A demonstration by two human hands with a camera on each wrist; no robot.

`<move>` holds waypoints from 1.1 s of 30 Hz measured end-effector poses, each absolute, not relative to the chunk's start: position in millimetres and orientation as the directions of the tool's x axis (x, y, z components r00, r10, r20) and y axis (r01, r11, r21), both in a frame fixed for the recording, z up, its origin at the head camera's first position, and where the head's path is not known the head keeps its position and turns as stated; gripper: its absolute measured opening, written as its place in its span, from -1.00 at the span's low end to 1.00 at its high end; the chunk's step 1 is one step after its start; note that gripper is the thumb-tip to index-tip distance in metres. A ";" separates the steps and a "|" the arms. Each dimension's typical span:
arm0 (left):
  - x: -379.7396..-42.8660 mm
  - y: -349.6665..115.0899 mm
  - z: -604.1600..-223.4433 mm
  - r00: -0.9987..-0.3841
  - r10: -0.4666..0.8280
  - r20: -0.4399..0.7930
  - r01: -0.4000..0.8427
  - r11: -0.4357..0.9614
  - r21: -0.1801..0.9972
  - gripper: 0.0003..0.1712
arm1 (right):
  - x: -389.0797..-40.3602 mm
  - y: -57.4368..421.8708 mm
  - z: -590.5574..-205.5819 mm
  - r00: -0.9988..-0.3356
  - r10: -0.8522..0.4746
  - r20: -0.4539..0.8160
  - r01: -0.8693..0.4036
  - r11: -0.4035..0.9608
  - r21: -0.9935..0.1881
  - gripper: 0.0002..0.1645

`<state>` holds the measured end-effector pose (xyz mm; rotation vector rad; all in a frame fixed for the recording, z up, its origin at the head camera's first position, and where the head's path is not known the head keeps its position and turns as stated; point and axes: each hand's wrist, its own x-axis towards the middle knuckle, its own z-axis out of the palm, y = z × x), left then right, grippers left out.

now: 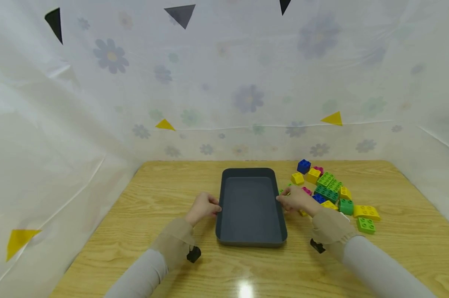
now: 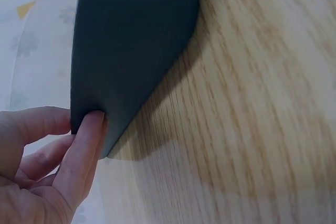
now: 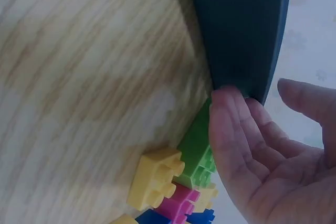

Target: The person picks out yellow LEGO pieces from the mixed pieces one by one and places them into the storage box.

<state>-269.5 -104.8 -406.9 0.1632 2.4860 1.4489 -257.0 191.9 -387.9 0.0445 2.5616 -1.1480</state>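
A dark grey rectangular tray (image 1: 251, 211) with raised walls lies on the wooden table. My left hand (image 1: 204, 207) pinches its left rim; in the left wrist view, the fingers (image 2: 86, 140) press the outer wall and the thumb is over the edge. On the opposite side, my right hand (image 1: 297, 199) touches the tray with its fingers (image 3: 231, 124) nearly straight against the outer wall. The right thumb (image 3: 304, 98) stands slightly off the rim in the right wrist view. Under and beside that hand lie toy building blocks, including a light green block (image 3: 195, 148).
Several toy blocks are heaped right of the tray, among them a dark green block (image 1: 326, 193), a blue block (image 1: 304, 166) and a yellow block (image 1: 366, 212). Wooden table (image 1: 165, 186) surface extends left of the tray. A flower-patterned sheet (image 1: 217, 99) hangs behind.
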 end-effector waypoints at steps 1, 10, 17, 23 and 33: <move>-269.0 -104.4 -406.4 -0.961 0.222 -0.163 -0.032 0.498 0.867 -0.79 | -257.0 193.5 -387.2 -0.951 -0.110 -0.289 0.136 0.690 -0.711 -0.65; -268.3 -105.2 -408.5 -0.961 0.221 -0.168 -0.042 0.483 0.875 -0.78 | -254.6 206.9 -382.7 -0.989 -0.142 -0.037 -0.098 0.828 -0.552 -0.59; -267.6 -105.6 -406.9 -0.958 0.221 -0.182 -0.050 0.497 0.866 -0.79 | -247.1 213.6 -382.2 -0.987 -0.160 0.005 -0.147 0.896 -0.419 -0.49; -268.0 -105.4 -406.3 -0.957 0.224 -0.181 -0.048 0.496 0.867 -0.76 | -239.3 219.5 -391.3 -0.982 -0.188 0.029 -0.185 0.905 -0.382 -0.46; -270.3 -105.2 -406.9 -0.955 0.231 -0.186 -0.051 0.490 0.870 -0.75 | -233.4 227.3 -402.6 -0.982 -0.189 -0.026 -0.166 0.914 -0.370 -0.61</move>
